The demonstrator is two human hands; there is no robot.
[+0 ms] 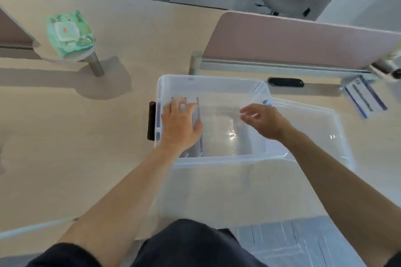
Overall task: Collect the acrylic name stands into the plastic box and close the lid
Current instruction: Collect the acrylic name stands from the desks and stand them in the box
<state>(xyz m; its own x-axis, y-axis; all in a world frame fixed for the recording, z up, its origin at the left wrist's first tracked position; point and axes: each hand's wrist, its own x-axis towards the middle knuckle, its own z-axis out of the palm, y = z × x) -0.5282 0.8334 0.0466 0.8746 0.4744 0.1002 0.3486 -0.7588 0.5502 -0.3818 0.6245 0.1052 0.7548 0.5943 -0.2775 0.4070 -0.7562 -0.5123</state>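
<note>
**Stands Packed Against the Box's Left Wall, One Left on the Desk**

The left hand (180, 124) is down inside the clear plastic box (217, 159). Its fingers lie over the tops of the acrylic name stands (200, 143) and its thumb hooks round their inner face. I take this as clasping them upright against the left wall so they don't tip and so the middle stays free.

The right hand (263, 120) hovers over the box's right side, well apart from the left. Its fingers are loose and parted, and I can make out nothing between them.

The lid (321, 136) lies flat just right of the box, within reach for closing. A loose name stand (364, 98) with a blue-printed card sits on the desk (76, 136) beyond it, so by my reckoning collecting isn't finished.
</note>
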